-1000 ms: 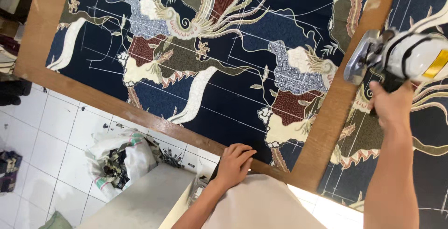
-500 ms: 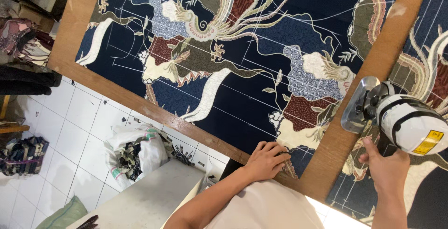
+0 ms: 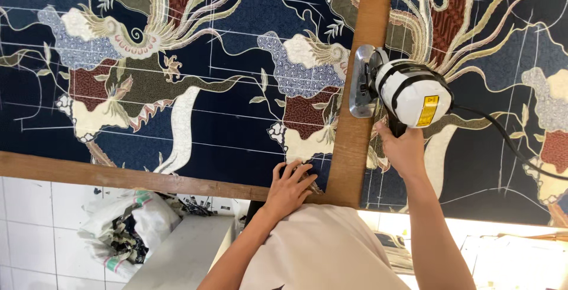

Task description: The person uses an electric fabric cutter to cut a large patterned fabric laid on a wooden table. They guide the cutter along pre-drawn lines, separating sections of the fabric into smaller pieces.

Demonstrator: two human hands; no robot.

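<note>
Presently: right hand [image 3: 404, 149] fingers clenched on electric fabric cutter [image 3: 402, 92] beside wooden straightedge [image 3: 361, 77]; left hand [image 3: 290, 185] flat, released, pinning batik cloth [image 3: 225, 130]. Likely guided cutting; needs steady advance.

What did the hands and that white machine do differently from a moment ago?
The right hand has brought the white electric cutting machine leftward, closer to the upright brown wooden strip. The left hand stayed pressed flat on the dark blue patterned cloth near the corner of the wooden strips. Neither hand let go of anything.
</note>
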